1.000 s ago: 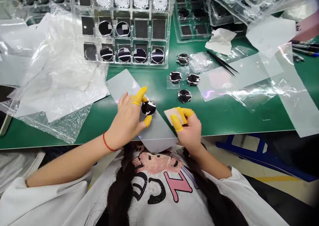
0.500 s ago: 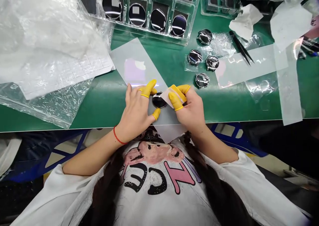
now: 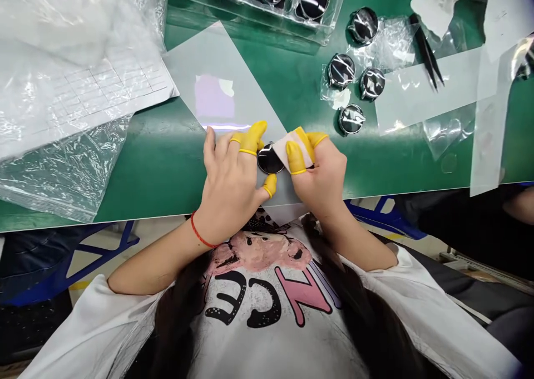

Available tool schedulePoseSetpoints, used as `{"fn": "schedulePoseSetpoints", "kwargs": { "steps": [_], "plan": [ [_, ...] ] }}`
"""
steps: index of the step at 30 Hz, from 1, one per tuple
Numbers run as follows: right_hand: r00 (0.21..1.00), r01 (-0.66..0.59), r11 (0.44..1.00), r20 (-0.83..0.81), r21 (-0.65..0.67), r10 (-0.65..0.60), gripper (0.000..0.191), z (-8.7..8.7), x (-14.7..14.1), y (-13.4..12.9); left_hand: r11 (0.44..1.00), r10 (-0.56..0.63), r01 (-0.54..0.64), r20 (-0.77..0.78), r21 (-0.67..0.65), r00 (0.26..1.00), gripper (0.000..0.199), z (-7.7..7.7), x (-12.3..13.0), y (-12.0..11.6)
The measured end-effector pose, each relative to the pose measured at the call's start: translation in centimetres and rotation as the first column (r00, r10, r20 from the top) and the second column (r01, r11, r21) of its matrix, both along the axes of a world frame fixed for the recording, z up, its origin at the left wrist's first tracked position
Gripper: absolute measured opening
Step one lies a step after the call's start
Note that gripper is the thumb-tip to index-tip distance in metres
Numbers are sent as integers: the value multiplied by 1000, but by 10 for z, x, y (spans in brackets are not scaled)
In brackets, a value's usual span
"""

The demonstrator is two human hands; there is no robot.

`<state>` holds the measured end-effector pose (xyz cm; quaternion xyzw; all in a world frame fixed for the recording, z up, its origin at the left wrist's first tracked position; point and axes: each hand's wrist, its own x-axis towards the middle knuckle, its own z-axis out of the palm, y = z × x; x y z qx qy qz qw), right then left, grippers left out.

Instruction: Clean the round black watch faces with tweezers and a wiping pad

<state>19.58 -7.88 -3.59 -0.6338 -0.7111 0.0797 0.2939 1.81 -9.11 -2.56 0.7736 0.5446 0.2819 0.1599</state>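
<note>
A round black glossy disc [image 3: 270,159] lies on a translucent sheet [image 3: 250,101] near the table's front edge. My left hand [image 3: 233,184], with yellow finger cots on thumb and fingers, holds the disc by its left side between thumb and index finger. In my right hand [image 3: 319,173], also in yellow finger cots, a folded white cloth with a yellow pad [image 3: 281,148] is pinched. The cloth's corner lies over the disc's right edge, hiding that part. Where the cloth touches the surface is hard to make out.
Several round dark pieces [image 3: 341,71] lie to the right, beside black tweezers [image 3: 426,53] and translucent strips [image 3: 429,89]. A clear compartment tray [image 3: 250,17] stands at the back. Plastic bags [image 3: 62,167] and a printed paper [image 3: 120,89] cover the left.
The view has shifted, so the tray sits higher and partly out of frame. My right hand has tilted the cloth slightly on the disc's right side; my left hand keeps its hold.
</note>
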Motion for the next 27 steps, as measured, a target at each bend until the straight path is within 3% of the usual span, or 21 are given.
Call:
{"fn": "schedulePoseSetpoints", "kwargs": {
  "steps": [4, 9, 12, 16, 19, 23, 27],
  "plan": [
    [993, 45, 991, -101, -126, -58, 36, 9, 11, 5, 996, -31, 30, -14, -90, 999, 55, 7, -1, 1],
    [972, -109, 977, -225, -183, 66, 34, 29, -2, 7, 989, -28, 32, 32, -141, 999, 59, 9, -1, 1],
    [974, -169, 961, -186, -220, 129, 37, 26, -6, 10, 991, -15, 18, 27, -134, 1000, 60, 9, 0, 1],
    [988, -60, 972, -151, -226, 26, 40, 11, 8, 17, 991, -35, 30, -31, -130, 999, 62, 10, 0, 2],
    [985, -33, 974, -172, -223, -6, 42, 12, 19, 19, 992, -33, 29, -29, -125, 999, 62, 11, -1, 3],
    [952, -171, 947, -292, -271, 89, 45, 35, 23, 23, 985, -76, 78, 18, -153, 997, 61, 14, -4, 4],
    [927, -368, 886, -179, -282, 328, 47, 49, 17, 32, 979, -108, 116, 55, -165, 993, 67, 14, -8, 6]
  ]
}}
